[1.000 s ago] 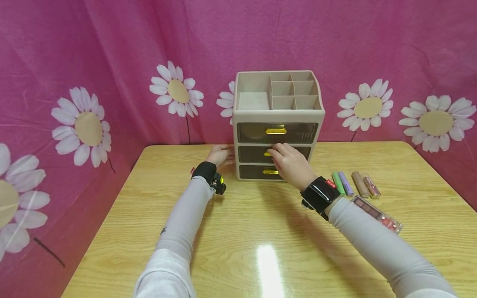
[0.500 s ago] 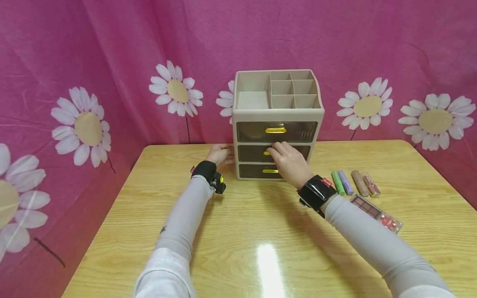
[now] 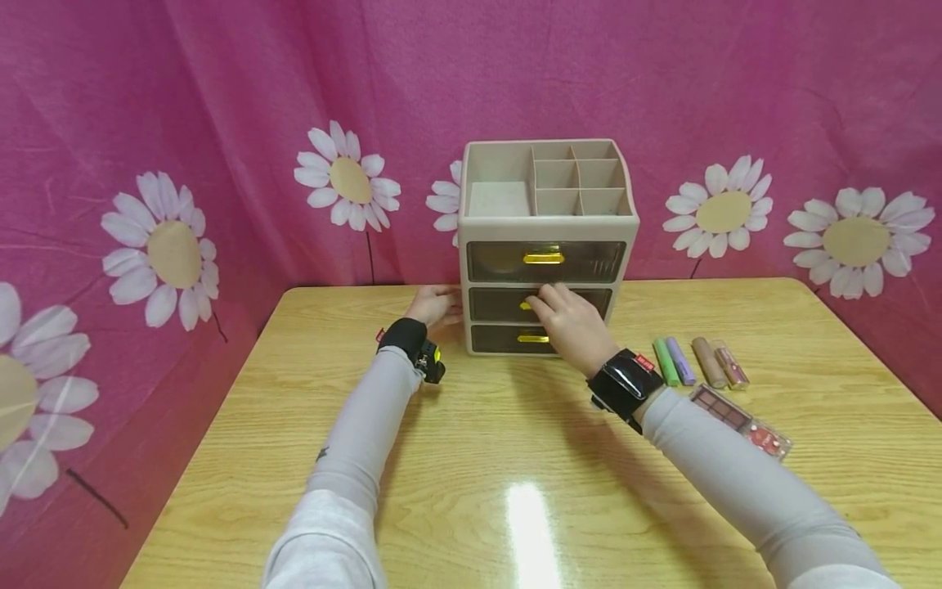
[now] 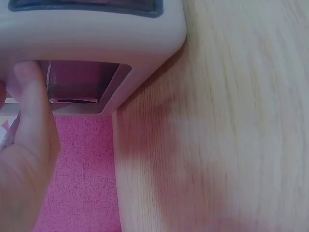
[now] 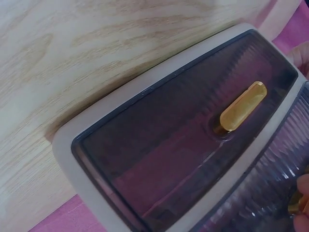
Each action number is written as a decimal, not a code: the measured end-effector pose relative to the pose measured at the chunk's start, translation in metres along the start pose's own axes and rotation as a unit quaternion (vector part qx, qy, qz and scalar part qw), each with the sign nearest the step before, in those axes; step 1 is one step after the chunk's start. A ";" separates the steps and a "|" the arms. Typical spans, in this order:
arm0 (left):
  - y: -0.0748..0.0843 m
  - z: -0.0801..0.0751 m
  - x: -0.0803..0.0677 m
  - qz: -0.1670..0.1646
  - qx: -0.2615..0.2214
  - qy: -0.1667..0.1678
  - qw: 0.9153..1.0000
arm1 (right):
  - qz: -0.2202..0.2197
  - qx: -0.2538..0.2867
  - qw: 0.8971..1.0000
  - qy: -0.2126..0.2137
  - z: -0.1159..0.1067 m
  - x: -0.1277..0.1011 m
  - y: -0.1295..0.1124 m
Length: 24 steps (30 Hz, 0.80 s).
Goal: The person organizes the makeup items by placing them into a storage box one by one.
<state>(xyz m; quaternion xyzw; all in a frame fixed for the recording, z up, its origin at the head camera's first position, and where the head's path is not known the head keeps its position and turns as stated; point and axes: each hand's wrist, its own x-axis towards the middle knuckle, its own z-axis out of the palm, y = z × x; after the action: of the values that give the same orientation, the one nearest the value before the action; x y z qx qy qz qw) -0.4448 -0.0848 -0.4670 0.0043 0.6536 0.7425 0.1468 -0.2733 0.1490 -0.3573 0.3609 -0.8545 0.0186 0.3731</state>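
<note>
Standing at the worktop's (image 3: 471, 458) rear edge, the drawer organizer (image 3: 548, 245) is steadied by the left hand (image 3: 436, 306), fingers flat against its side; the right hand (image 3: 570, 321) pinches the middle drawer's gold handle (image 3: 527, 305).

On my screen I see pale grey long sleeves on both arms, a black band with a small red tag on each wrist, and the left band carries a little yellow-and-black device.
</note>
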 end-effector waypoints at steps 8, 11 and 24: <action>-0.014 -0.009 0.024 0.001 0.010 -0.004 1.000 | -0.017 0.005 1.000 0.002 -0.013 -0.008 -0.010; -0.010 -0.007 0.020 -0.004 0.020 0.001 1.000 | -0.023 0.012 1.000 -0.005 -0.020 -0.012 -0.015; 0.039 0.021 -0.051 -0.011 0.038 0.013 0.999 | -0.048 0.022 0.999 0.013 -0.045 -0.029 -0.040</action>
<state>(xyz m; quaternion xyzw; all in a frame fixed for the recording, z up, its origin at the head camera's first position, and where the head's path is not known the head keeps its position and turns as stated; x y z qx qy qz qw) -0.4000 -0.0800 -0.4169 -0.0073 0.6831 0.7156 0.1460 -0.2068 0.1503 -0.3531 0.4096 -0.8306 0.0243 0.3764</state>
